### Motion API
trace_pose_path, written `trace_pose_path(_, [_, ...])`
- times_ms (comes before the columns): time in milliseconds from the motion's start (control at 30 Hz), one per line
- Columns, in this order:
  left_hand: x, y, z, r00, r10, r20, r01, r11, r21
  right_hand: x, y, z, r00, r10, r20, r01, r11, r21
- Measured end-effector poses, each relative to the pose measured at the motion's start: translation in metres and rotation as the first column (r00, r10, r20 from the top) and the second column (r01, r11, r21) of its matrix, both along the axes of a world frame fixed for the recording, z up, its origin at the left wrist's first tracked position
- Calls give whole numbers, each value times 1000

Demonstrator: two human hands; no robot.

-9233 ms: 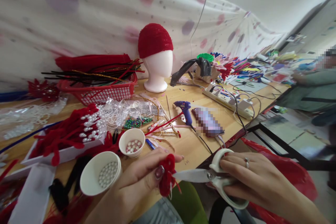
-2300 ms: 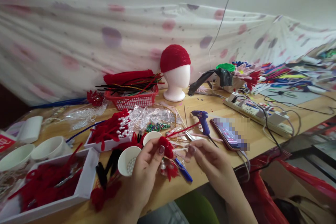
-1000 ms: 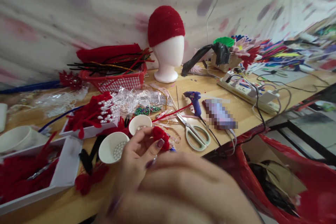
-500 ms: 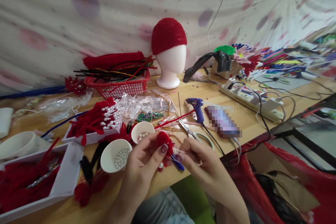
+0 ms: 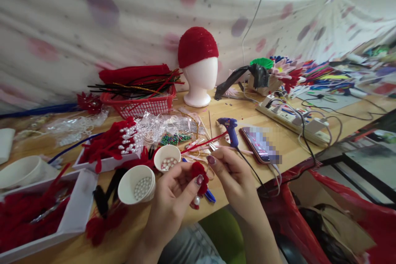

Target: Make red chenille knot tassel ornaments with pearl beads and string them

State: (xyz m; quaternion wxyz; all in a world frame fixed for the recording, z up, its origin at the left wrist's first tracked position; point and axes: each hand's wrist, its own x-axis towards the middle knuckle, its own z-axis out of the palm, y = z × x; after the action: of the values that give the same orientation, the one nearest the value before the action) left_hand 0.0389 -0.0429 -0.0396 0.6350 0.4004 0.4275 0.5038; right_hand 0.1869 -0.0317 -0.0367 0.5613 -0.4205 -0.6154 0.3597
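My left hand (image 5: 175,202) is closed around a red fuzzy flower (image 5: 202,177), thumb pressed on its front. A white pearl bead (image 5: 197,200) hangs at the flower's lower edge. Just right of it, my right hand (image 5: 233,175) pinches a thin pale strand (image 5: 208,168) at the flower; whether it is thread or wire I cannot tell. Beside my left hand stand a white cup (image 5: 123,187) of white pearl beads and a smaller white cup (image 5: 159,156) of pinkish beads. A blue pen-like object (image 5: 210,196) lies behind the flower.
A blue glue gun (image 5: 230,130) and a phone (image 5: 255,144) lie beyond my right hand. Behind stands a white foam head (image 5: 202,80) in a red cap, with a red basket (image 5: 142,105) beside it. Left are white boxes (image 5: 76,210) of red pieces. A power strip (image 5: 292,119) lies right.
My right hand has risen and turned, its pinch now above the flower's right side. The flower has tilted in my left hand and the pearl bead shows more clearly below it.
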Motion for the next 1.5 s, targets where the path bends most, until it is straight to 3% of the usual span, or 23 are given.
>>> trace_pose_path(233, [4,5,-4,988,74,132,-75,997,5,2,8,-7,999,-49,19,50,995,-90])
trace_pose_path(333, [4,4,-4,991,79,105,-80,997,0,2,2,-10,953,-276,129,264,959,102])
trace_pose_path(400, [4,4,-3,991,78,107,-76,997,-18,2,-6,-11,873,-470,130,419,859,292])
trace_pose_path(467, [5,5,-2,989,81,125,-76,996,-45,1,-16,-11,837,-536,108,473,809,350])
trace_pose_path(533, [7,7,1,984,92,152,-84,995,-60,-1,-25,-14,888,-443,126,405,881,244])
trace_pose_path(600, [8,8,2,982,100,161,-92,994,-56,-6,-31,-19,955,-272,120,269,962,36])
trace_pose_path(667, [8,10,3,985,102,136,-98,995,-35,-11,-32,-24,981,-185,54,191,971,-143])
trace_pose_path(733, [7,11,3,989,105,108,-103,994,-19,-14,-31,-26,980,-196,11,193,952,-237])
trace_pose_path(967, [7,19,13,983,102,155,-103,995,-2,-12,-15,-4,993,-112,29,115,975,-189])
trace_pose_path(1067, [6,28,29,974,102,200,-107,994,14,-10,1,-5,991,-63,-121,32,969,-243])
trace_pose_path(1233, [-5,44,55,993,48,106,-55,996,67,-13,28,-6,890,189,-415,-311,917,-250])
trace_pose_path(1500, [-19,62,95,998,-28,-48,39,970,242,-26,25,27,812,294,-504,-417,897,-150])
